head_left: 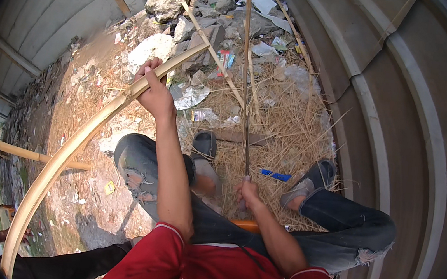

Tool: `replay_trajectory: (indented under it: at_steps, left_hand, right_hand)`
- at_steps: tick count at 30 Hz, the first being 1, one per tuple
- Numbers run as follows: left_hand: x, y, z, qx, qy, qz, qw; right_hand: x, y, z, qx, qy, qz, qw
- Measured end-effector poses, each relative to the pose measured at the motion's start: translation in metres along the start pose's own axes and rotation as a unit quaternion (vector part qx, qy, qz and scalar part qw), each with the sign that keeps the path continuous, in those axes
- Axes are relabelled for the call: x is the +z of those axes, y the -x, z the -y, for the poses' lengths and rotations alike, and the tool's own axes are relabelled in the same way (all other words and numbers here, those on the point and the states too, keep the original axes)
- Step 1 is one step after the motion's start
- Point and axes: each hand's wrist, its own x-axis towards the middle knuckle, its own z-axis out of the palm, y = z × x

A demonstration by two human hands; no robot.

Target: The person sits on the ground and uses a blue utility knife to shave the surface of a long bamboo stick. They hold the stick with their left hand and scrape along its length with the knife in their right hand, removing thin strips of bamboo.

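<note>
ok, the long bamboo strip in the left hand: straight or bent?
Bent. The bamboo strip arcs from the rubble down past the knee, more than fisheye alone would give; the left hand grips it near its upper end.

Crumpled silver wrapper [188,96] and red-blue packet [224,58] lie among the rubble.

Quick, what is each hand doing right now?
Left hand: closed around the long, curved, pale yellow bamboo strip.
Right hand: closed on the thin, long metal blade.
</note>
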Motion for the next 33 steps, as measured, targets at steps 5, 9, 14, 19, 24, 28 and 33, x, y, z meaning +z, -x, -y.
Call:
replay_trajectory:
  at_steps: [5,9,14,19,24,28,33]
  left_hand:
    - [0.036,-0.022,0.015,0.015,0.023,0.022,0.999]
    - [0.054,-0.029,0.013,0.017,0.031,0.037,0.999]
    - [0.056,-0.041,0.012,-0.014,-0.001,0.084,0.996]
    - [0.042,-0.065,0.007,-0.088,-0.106,0.174,0.975]
    - [0.035,-0.092,0.028,-0.118,-0.215,0.273,0.93]
    - [0.046,-0.091,0.067,-0.109,-0.301,0.349,0.881]
    - [-0.018,-0.084,0.193,0.171,-0.583,0.268,0.748]
  right_hand:
    - [-0.005,0.007,0.007,0.002,-0.006,0.0,1.0]
    - [-0.012,0.012,0.014,0.007,-0.034,0.01,0.999]
    - [-0.012,0.015,0.019,0.014,-0.031,0.005,0.999]
    - [-0.009,0.023,0.028,0.002,0.017,0.007,1.0]
    - [-0.008,0.024,0.03,-0.012,0.051,-0.016,0.999]
    - [-0.012,0.022,0.03,-0.027,0.082,-0.038,0.996]
    - [-0.002,0.029,0.03,-0.038,0.129,-0.033,0.99]
